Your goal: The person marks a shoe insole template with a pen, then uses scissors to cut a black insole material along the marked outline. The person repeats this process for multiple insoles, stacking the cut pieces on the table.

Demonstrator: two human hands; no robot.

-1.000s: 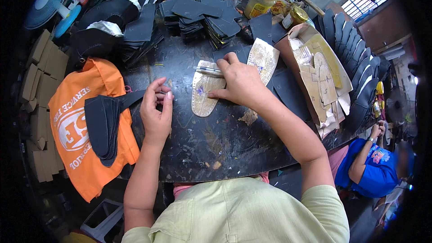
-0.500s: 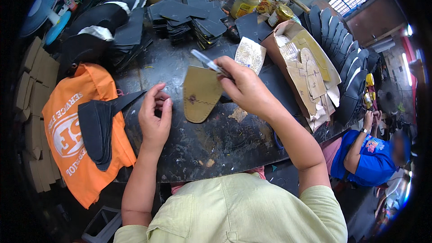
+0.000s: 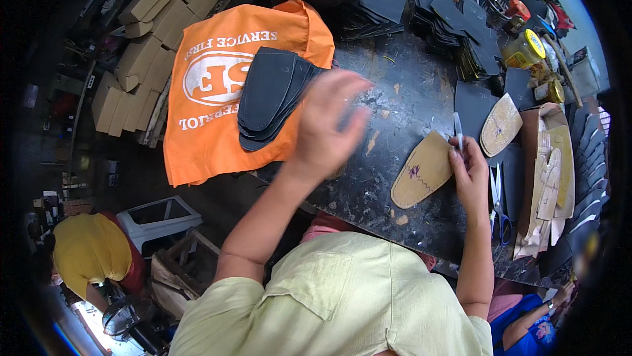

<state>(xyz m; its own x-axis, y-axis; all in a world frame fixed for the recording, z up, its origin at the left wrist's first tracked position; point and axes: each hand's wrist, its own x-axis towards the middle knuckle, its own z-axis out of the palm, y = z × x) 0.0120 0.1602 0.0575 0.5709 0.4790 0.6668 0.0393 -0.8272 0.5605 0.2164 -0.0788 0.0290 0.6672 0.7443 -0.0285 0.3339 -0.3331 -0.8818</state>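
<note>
My right hand [image 3: 471, 171] is closed on a slim silver pen [image 3: 458, 125], which points up and away from me. Just left of that hand, a tan sole-shaped template [image 3: 421, 171] with a stitched-looking edge and pen scribbles lies flat on the dark table. Blurred by motion, my left hand [image 3: 329, 122] hangs at the right side of a fanned stack of black cut pieces [image 3: 273, 96], thumb and fingers apart. Whether its fingers touch the stack I cannot tell. Those pieces rest on an orange cloth bag [image 3: 197, 145] at the table's left edge.
Scissors [image 3: 499, 208] and a second tan template [image 3: 500, 125] lie right of my right hand, near a cardboard box of patterns [image 3: 526, 224]. Black stacks [image 3: 454, 23] and jars [image 3: 523, 50] stand farther back. A person in yellow [image 3: 92, 250] is at lower left.
My view has turned left. The left hand has reached left toward the black pieces on the orange bag. The right hand still holds the pen, beside the tan template.
</note>
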